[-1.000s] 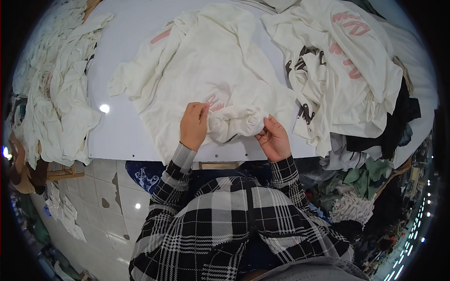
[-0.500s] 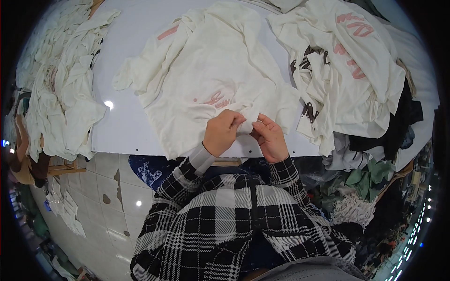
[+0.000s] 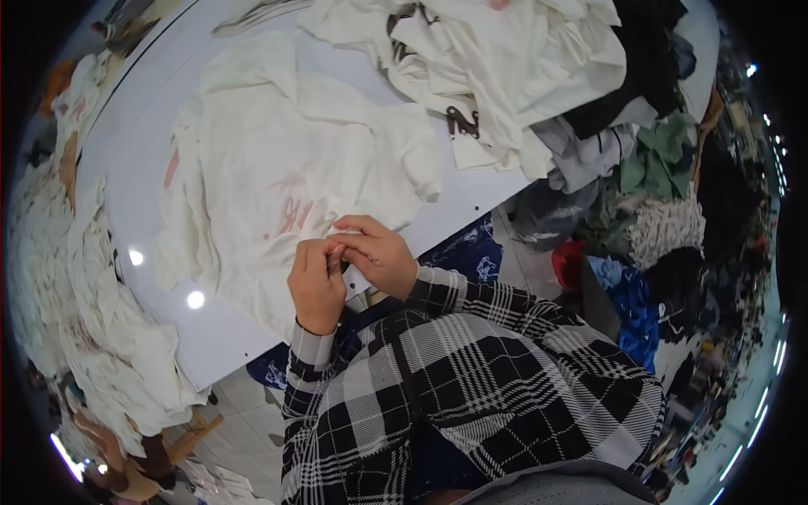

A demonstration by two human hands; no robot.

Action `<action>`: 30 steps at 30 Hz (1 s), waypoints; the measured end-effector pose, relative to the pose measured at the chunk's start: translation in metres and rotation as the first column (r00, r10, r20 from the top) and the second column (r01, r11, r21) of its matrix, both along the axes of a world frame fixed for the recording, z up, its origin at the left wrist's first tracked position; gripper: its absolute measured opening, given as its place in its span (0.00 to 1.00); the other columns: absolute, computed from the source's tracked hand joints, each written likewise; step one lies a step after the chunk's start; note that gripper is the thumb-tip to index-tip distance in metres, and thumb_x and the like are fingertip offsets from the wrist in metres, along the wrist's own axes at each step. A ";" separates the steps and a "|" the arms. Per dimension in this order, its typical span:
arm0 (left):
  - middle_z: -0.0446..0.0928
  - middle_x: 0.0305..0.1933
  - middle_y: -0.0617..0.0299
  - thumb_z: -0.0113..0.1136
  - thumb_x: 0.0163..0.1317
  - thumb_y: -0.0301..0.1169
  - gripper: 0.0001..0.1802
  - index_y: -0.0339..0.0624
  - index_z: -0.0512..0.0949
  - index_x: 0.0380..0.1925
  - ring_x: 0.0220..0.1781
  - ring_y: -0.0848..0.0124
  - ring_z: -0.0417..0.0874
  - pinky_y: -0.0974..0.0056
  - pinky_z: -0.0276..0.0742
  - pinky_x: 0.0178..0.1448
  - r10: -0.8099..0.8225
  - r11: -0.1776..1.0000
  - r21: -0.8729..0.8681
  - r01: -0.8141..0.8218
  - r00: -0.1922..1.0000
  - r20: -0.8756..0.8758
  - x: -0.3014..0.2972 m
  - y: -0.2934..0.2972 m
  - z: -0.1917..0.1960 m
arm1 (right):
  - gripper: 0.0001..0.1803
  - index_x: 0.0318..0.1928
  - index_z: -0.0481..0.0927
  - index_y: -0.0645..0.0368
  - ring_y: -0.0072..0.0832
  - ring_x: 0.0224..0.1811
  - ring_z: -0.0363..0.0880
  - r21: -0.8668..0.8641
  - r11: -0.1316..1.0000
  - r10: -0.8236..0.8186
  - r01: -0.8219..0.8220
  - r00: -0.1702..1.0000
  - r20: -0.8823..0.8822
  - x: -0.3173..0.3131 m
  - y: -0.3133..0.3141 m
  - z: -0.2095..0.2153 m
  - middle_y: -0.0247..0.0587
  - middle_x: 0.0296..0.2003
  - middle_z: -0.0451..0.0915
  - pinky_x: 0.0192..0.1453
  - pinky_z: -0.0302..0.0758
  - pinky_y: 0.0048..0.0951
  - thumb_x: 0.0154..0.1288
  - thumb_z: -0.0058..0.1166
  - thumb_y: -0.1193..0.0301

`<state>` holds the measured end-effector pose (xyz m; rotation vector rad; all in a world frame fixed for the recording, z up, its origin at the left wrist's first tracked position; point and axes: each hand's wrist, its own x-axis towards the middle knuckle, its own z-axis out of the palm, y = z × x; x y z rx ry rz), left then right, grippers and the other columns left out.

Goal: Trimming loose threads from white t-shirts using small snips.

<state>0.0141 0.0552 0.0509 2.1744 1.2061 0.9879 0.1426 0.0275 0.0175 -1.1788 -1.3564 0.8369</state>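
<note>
A white long-sleeved garment (image 3: pixel 244 151) with pink print lies spread on the pale table, its lower edge toward me. At that edge my left hand (image 3: pixel 318 286) is closed, fingertips pinching the fabric. My right hand (image 3: pixel 374 255) is closed too, its thumb and fingers meeting the left fingertips over the hem. A dark spot shows beneath the right fingers; whatever they pinch is hidden.
The table (image 3: pixel 135 210) has its near edge by my waist. Heaped white garments (image 3: pixel 539 59) with dark brown pieces (image 3: pixel 463 122) lie at the far right, beside black cloth (image 3: pixel 627 80). More white clothing (image 3: pixel 126 337) hangs at left. Green fabric (image 3: pixel 661 160) is piled at right.
The view has turned, so the table appears slanted and the garment sits farther left. My hands have drawn together; their fingertips, apart before, now meet at the hem.
</note>
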 end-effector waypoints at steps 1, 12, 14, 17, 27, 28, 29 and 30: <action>0.72 0.30 0.53 0.58 0.53 0.20 0.05 0.37 0.73 0.30 0.27 0.57 0.75 0.62 0.71 0.29 -0.007 1.000 0.006 0.007 1.000 -0.009 0.002 0.000 0.000 | 0.13 0.43 0.78 0.63 0.32 0.43 0.77 0.042 0.999 -0.012 0.010 0.999 0.043 0.002 -0.001 -0.003 0.45 0.48 0.72 0.44 0.75 0.25 0.55 0.52 0.83; 0.72 0.31 0.61 0.59 0.56 0.26 0.15 0.35 0.72 0.44 0.28 0.75 0.71 0.71 0.69 0.32 0.196 0.855 -0.497 -0.151 0.980 0.040 -0.001 0.002 0.018 | 0.05 0.34 0.78 0.66 0.18 0.39 0.75 -0.345 0.938 -0.133 -0.024 0.895 -0.425 0.014 0.009 -0.007 0.38 0.35 0.80 0.45 0.72 0.20 0.59 0.53 0.77; 0.73 0.33 0.61 0.62 0.54 0.27 0.26 0.35 0.68 0.54 0.30 0.74 0.72 0.72 0.70 0.36 0.090 0.868 -0.495 -0.039 0.993 0.079 -0.015 0.003 0.009 | 0.05 0.35 0.78 0.66 0.17 0.38 0.75 -0.327 0.944 -0.115 -0.051 0.876 -0.469 0.024 0.015 -0.019 0.37 0.35 0.81 0.45 0.72 0.19 0.60 0.52 0.77; 0.73 0.31 0.58 0.61 0.54 0.26 0.25 0.39 0.70 0.53 0.29 0.73 0.72 0.71 0.71 0.36 -0.085 0.856 -0.505 0.113 0.993 0.078 -0.026 0.005 0.013 | 0.06 0.35 0.77 0.67 0.17 0.38 0.75 -0.386 0.913 -0.094 -0.134 0.850 -0.519 0.037 0.018 -0.008 0.38 0.35 0.81 0.46 0.72 0.18 0.63 0.50 0.76; 0.77 0.26 0.53 0.61 0.52 0.29 0.18 0.42 0.66 0.41 0.28 0.56 0.80 0.60 0.73 0.29 -0.093 0.950 -0.313 0.019 0.970 -0.224 -0.008 0.000 0.022 | 0.06 0.34 0.76 0.66 0.12 0.33 0.71 -0.458 0.859 0.007 -0.228 0.900 -0.435 0.040 0.024 0.003 0.34 0.34 0.81 0.38 0.68 0.14 0.64 0.50 0.75; 0.77 0.26 0.53 0.61 0.53 0.29 0.17 0.42 0.66 0.41 0.28 0.56 0.80 0.60 0.73 0.29 -0.098 0.956 -0.293 0.030 0.971 -0.220 -0.007 0.001 0.020 | 0.06 0.34 0.76 0.66 0.12 0.32 0.71 -0.459 0.862 0.018 -0.218 0.916 -0.401 0.040 0.025 0.004 0.34 0.34 0.80 0.37 0.68 0.14 0.64 0.50 0.75; 0.77 0.26 0.53 0.60 0.53 0.29 0.16 0.41 0.66 0.40 0.28 0.56 0.80 0.59 0.72 0.29 -0.103 0.961 -0.273 0.041 0.971 -0.216 -0.006 0.001 0.019 | 0.06 0.34 0.76 0.66 0.12 0.32 0.71 -0.460 0.859 0.025 -0.224 0.916 -0.399 0.039 0.025 0.005 0.34 0.34 0.80 0.37 0.68 0.14 0.64 0.50 0.75; 0.77 0.26 0.53 0.60 0.53 0.29 0.16 0.41 0.66 0.40 0.28 0.56 0.80 0.59 0.72 0.29 -0.096 0.961 -0.275 0.034 0.972 -0.215 -0.004 0.001 0.020 | 0.06 0.34 0.76 0.67 0.12 0.33 0.72 -0.453 0.868 0.029 -0.203 0.931 -0.363 0.038 0.024 0.008 0.34 0.33 0.80 0.37 0.69 0.14 0.64 0.50 0.75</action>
